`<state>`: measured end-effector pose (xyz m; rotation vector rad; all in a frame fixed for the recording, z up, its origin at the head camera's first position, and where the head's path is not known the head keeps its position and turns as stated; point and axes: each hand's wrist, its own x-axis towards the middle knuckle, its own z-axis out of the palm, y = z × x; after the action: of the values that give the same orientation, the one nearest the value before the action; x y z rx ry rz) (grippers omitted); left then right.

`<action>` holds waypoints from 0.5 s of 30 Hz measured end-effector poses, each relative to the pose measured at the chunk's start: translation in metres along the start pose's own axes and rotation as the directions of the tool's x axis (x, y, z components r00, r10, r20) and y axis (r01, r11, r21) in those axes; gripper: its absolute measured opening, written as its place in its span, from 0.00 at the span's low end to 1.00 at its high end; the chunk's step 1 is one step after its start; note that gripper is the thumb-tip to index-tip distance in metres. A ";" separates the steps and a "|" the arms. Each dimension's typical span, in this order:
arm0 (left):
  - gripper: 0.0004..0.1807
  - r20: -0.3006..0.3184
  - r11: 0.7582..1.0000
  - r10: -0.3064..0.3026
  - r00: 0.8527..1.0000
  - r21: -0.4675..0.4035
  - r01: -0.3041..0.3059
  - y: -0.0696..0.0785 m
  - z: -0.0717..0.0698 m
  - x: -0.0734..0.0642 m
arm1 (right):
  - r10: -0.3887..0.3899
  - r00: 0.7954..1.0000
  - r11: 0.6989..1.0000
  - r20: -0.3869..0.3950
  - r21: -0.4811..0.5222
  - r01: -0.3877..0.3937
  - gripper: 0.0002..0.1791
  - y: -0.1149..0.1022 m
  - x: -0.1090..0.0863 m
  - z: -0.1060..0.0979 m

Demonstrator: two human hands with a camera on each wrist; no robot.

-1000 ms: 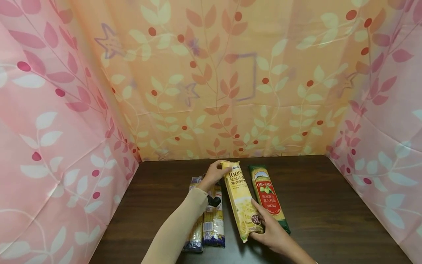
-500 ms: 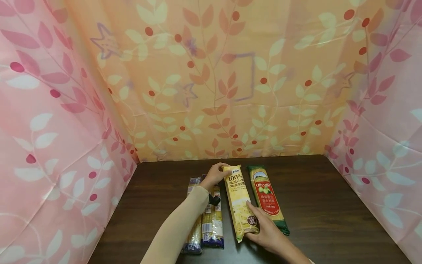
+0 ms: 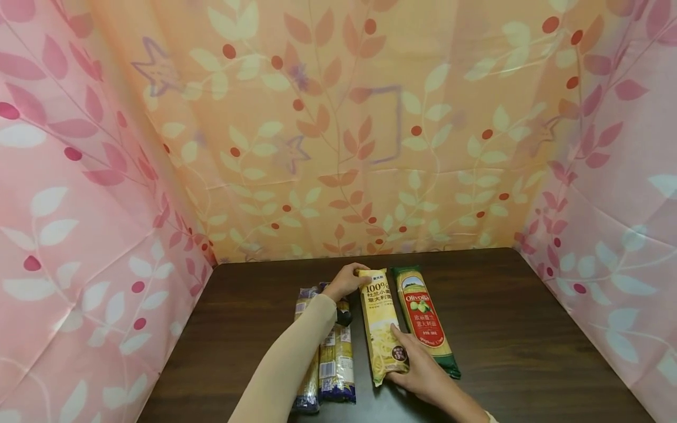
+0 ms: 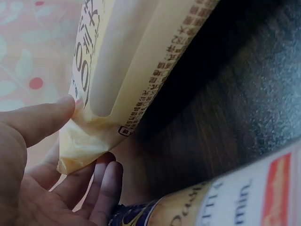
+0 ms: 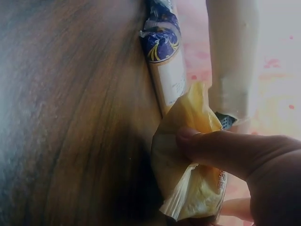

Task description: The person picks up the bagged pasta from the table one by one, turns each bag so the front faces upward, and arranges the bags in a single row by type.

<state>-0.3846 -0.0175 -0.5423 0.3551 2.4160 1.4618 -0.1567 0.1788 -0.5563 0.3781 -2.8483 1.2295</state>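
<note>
Yellow plastic pasta packet (image 3: 381, 320), slim, crinkled, over woodgrain table (image 3: 508, 329)

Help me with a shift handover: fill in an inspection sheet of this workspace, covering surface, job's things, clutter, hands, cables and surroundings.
Surface: dark wood-grain table.
Job's things: yellow pasta packet, printed face up, no tear seen on visible sides.
Clutter: two blue-ended pasta packs side by side, partly hidden by the left sleeve; red-labelled pack to the packet's right.
Hands: left hand pinches the packet's far end; right hand grips its near end.
Cables: nothing seen.
Surroundings: orange leaf-patterned curtain behind, pink curtains on both sides.
</note>
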 end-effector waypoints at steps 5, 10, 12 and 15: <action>0.21 0.006 0.999 0.010 1.000 0.040 -0.010 -0.001 -0.001 0.002 | -0.018 1.000 1.000 -0.020 -0.023 0.018 0.58 0.000 0.004 0.004; 0.21 -0.003 0.997 0.009 1.000 0.074 -0.009 -0.002 -0.002 0.001 | -0.010 1.000 1.000 -0.007 -0.028 0.010 0.58 0.000 0.006 0.005; 0.22 -0.012 0.997 0.000 1.000 0.079 0.001 -0.004 -0.002 0.002 | -0.004 1.000 1.000 0.003 -0.028 0.005 0.58 -0.001 0.007 0.006; 0.25 -0.036 0.998 -0.011 0.999 0.068 0.014 -0.007 -0.001 0.004 | 0.005 1.000 1.000 0.014 -0.027 -0.005 0.59 -0.001 0.007 0.006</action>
<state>-0.3888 -0.0202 -0.5485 0.3309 2.4967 1.3940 -0.1630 0.1722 -0.5588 0.3806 -2.8761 1.1921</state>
